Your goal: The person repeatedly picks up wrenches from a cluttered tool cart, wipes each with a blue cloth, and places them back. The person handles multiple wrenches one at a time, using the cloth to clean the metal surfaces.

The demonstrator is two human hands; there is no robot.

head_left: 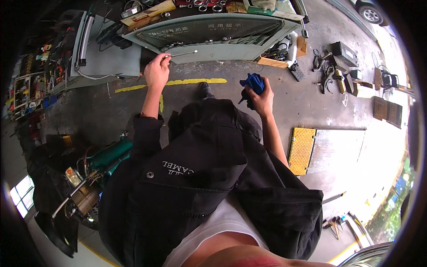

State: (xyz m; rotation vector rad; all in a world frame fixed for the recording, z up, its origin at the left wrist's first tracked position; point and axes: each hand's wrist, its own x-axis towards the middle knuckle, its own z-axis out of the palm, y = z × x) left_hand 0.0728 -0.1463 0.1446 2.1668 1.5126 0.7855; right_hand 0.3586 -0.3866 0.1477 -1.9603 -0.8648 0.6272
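My left hand (pixel 156 71) is closed round one end of a slim metal wrench (pixel 183 54). The wrench points right, in front of a grey metal cabinet (pixel 213 53); its gripped end is hidden by my fingers. A bunched blue and dark cloth (pixel 253 84) sits in my right hand (pixel 263 97), which is wrapped round it out over the floor, to the right of my body. Inside the cabinet's open front hangs a dark tool pouch (pixel 200 33), with several metal tool ends showing along its lower edge.
Several ring-ended wrenches (pixel 209 5) lie on top of the cabinet. A box of tools (pixel 278 51) stands at its right end. Dark metal parts (pixel 329 71) lie on the floor at far right. A yellow plate (pixel 302 150) is right of me; a green machine (pixel 109 155) is at left.
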